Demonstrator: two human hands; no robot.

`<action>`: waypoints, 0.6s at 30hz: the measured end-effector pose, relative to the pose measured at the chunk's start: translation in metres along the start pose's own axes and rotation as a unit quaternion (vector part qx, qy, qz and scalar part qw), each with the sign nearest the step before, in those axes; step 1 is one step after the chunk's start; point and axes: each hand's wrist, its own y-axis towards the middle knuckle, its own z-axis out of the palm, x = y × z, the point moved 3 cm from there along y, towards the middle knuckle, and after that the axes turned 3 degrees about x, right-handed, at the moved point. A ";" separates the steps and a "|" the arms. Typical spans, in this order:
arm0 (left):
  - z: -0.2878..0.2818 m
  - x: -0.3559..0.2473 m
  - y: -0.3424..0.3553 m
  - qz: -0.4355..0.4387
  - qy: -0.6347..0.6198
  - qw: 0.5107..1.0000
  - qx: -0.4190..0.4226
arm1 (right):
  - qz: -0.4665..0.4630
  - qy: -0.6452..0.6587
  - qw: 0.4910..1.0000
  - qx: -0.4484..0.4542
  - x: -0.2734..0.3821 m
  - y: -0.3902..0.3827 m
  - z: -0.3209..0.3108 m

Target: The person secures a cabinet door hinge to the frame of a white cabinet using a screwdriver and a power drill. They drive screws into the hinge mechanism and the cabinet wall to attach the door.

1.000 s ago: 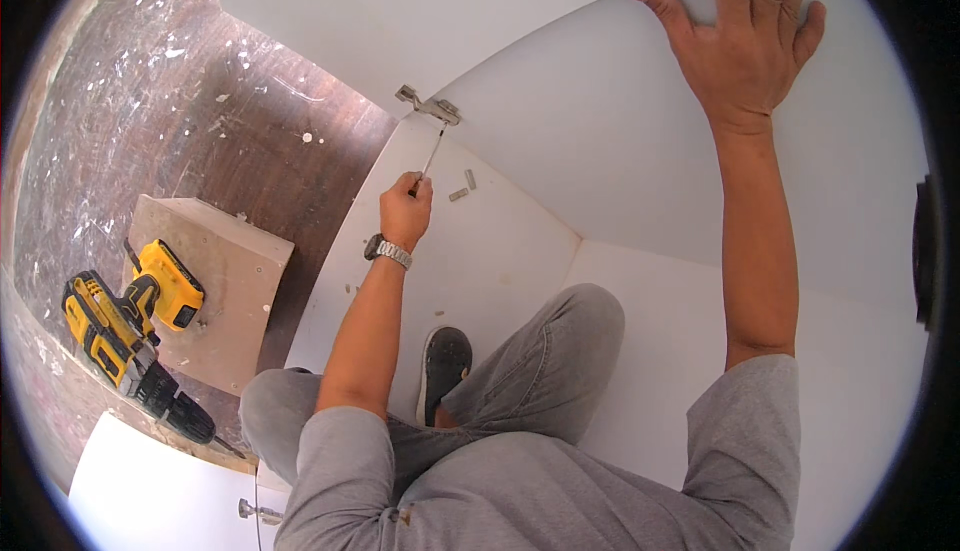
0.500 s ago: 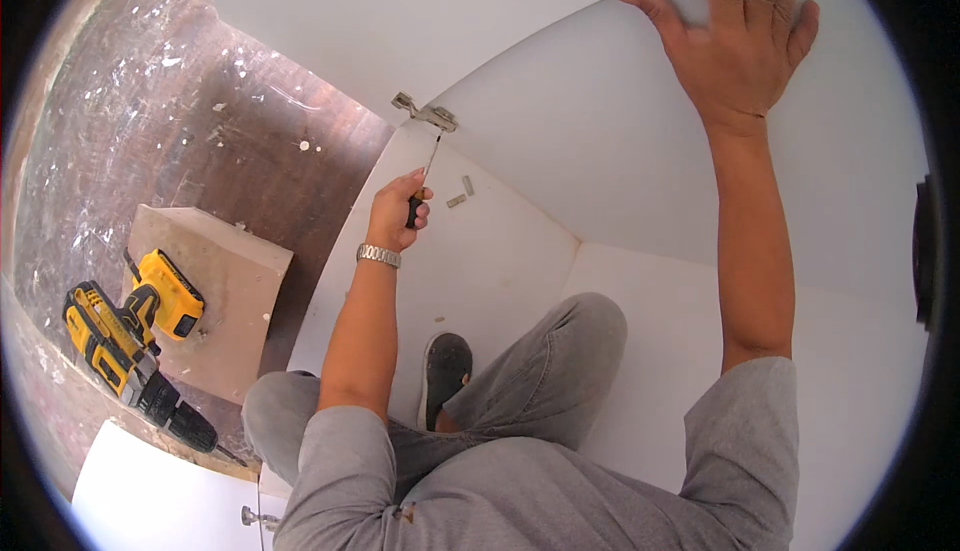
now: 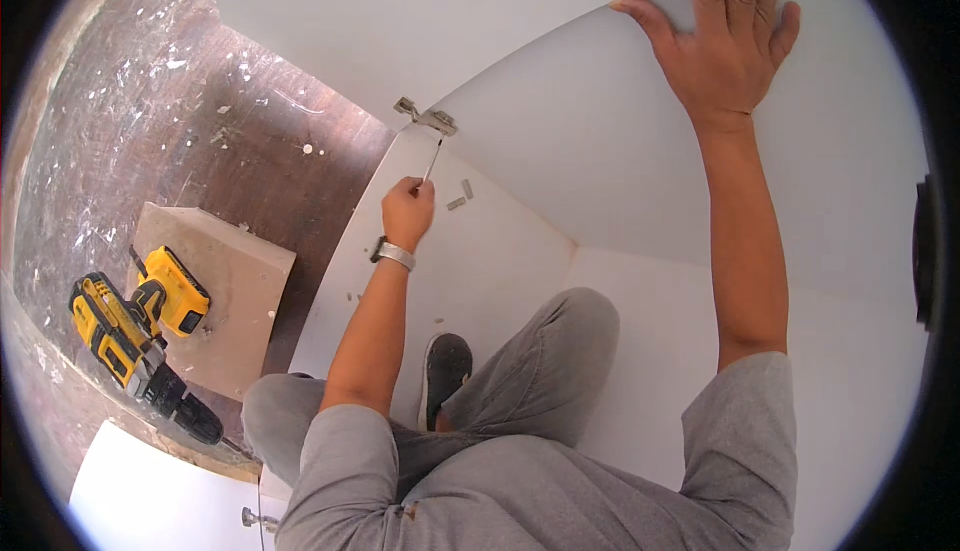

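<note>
My left hand (image 3: pixel 408 213) grips a screwdriver (image 3: pixel 432 162), its shaft pointing up at a metal hinge (image 3: pixel 437 122) mounted where white panels meet. My right hand (image 3: pixel 728 68) lies with fingers spread on the upper edge of a white panel (image 3: pixel 614 133), thumb along the edge. Small metal pieces (image 3: pixel 462 194) rest on the white board (image 3: pixel 480 251) just right of my left hand.
A yellow and black cordless drill (image 3: pixel 112 334) lies at the left by a tan board (image 3: pixel 238 311). Beyond is a brown, paint-spattered floor (image 3: pixel 250 141). At lower left is another white panel (image 3: pixel 150 476) with a hinge (image 3: pixel 251 517). My folded legs (image 3: pixel 555 371) are inside the cabinet.
My left wrist has turned during the last second, with the screwdriver still held below the hinge. My right hand appears slightly further left, still spread on the panel.
</note>
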 end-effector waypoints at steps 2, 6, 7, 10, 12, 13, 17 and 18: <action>0.001 0.018 0.002 -0.305 -0.474 0.807 0.175 | 0.003 -0.003 1.000 0.003 -0.001 -0.001 -0.001; -0.009 0.009 -0.006 -0.382 -0.646 0.653 0.102 | 0.006 0.001 1.000 0.004 -0.001 -0.002 0.001; -0.006 0.012 -0.005 -0.380 -0.655 0.640 0.134 | 0.001 0.002 1.000 -0.001 0.000 -0.001 0.002; -0.005 0.012 -0.006 -0.358 -0.598 0.695 0.176 | 0.009 -0.022 1.000 0.018 0.000 -0.004 0.002; -0.001 0.016 -0.005 -0.334 -0.526 0.761 0.180 | 0.007 -0.017 1.000 0.012 -0.002 -0.001 0.000; -0.003 0.018 -0.002 -0.147 -0.324 0.928 0.111 | 0.008 -0.011 1.000 0.006 -0.001 0.002 0.000; -0.002 -0.012 -0.013 0.066 0.066 0.995 0.031 | -0.003 -0.023 1.000 0.002 -0.003 -0.001 0.001; -0.003 -0.008 -0.013 0.083 0.072 0.994 0.002 | 0.005 -0.012 1.000 0.013 0.001 -0.001 0.001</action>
